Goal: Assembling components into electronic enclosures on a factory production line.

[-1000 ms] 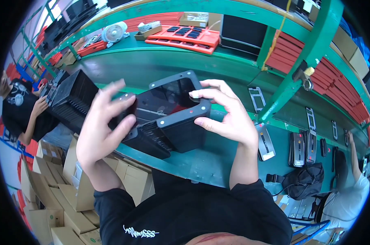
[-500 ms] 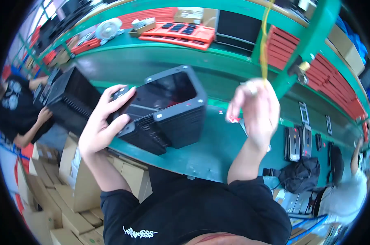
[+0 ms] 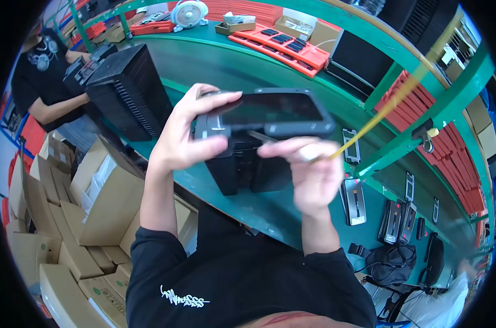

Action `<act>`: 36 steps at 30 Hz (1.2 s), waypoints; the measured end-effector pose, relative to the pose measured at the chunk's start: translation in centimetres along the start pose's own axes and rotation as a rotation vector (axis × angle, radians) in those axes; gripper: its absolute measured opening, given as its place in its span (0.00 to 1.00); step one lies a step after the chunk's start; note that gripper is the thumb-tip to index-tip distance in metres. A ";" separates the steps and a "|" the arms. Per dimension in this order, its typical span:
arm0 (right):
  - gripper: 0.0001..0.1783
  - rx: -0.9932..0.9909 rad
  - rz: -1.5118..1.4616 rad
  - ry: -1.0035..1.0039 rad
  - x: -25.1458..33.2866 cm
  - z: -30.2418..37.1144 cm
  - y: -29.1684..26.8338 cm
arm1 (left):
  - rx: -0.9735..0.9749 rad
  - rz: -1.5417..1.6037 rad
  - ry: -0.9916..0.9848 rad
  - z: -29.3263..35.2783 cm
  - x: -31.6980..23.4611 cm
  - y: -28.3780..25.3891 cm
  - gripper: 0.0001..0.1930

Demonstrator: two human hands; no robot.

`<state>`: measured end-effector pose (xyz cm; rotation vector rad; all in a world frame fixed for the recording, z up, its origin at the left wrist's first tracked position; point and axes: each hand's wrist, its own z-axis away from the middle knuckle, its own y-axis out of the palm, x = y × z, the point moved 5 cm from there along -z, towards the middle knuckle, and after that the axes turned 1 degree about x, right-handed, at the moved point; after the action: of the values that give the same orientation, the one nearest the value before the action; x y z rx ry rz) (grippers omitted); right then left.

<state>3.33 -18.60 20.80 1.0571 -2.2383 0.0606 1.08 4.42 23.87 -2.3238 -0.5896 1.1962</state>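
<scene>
A black box-shaped casing (image 3: 280, 175) stands on the green bench in front of me. Its top has a glossy dark panel (image 3: 275, 107) in a grey frame with light corner spots. My left hand (image 3: 185, 134) is closed on the casing's left end, thumb on the near side and fingers over the top. At the panel's near edge is my right hand (image 3: 316, 172), its fingers pinched together. A thin grey piece shows at its fingertips, too blurred to name. From that hand a yellow cord (image 3: 379, 115) runs up to the right.
Another black casing (image 3: 130, 93) stands to the left, beside a person in black (image 3: 45, 93). Cardboard boxes (image 3: 89, 218) fill the lower left. A green post (image 3: 450, 104), grey frames (image 3: 354, 202) and a black bag (image 3: 393, 265) are on the right; an orange tray (image 3: 291, 60) lies behind.
My right hand has moved left from beside the casing to its panel's near edge, and the yellow cord now slants. My left hand keeps its hold. The whole view has shifted.
</scene>
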 end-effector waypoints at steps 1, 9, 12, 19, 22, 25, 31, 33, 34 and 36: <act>0.19 -0.122 -0.085 -0.033 0.2 -0.2 -0.8 | -0.024 0.137 -0.068 -0.6 0.7 -0.2 0.45; 0.21 -0.270 0.095 -0.055 6.0 -0.2 -10.4 | -0.530 0.007 -0.454 7.6 18.6 -0.5 0.21; 0.25 -0.356 0.278 0.028 6.6 0.6 -13.1 | -0.496 -0.294 -0.382 11.3 21.6 1.9 0.26; 0.40 -0.231 -0.009 0.363 3.0 0.7 -19.7 | -0.234 -0.483 -0.426 17.9 23.0 4.2 0.29; 0.23 -0.311 0.863 0.681 -2.4 2.8 -27.1 | -0.131 -0.518 -0.468 18.2 24.2 4.6 0.29; 0.13 -0.129 1.493 0.554 -7.3 6.2 -34.4 | -0.118 -0.535 -0.519 17.7 24.7 4.7 0.29; 0.11 0.080 1.946 0.633 -11.8 7.4 -37.7 | -0.170 -0.519 -0.541 18.3 24.4 4.7 0.34; 0.12 0.147 1.921 0.718 -12.4 6.2 -37.7 | -0.197 -0.530 -0.572 18.6 23.9 4.3 0.35; 0.12 0.201 1.907 0.814 -12.6 5.7 -38.0 | -0.230 -0.486 -0.546 18.2 23.7 4.2 0.35; 0.13 0.270 1.882 0.893 -12.9 5.2 -38.6 | -0.297 -0.399 -0.488 17.3 23.1 3.9 0.35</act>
<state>33.65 -37.48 0.60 -1.0939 -1.5469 1.2802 -0.44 17.70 -2.04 -1.9828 -1.4104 1.5555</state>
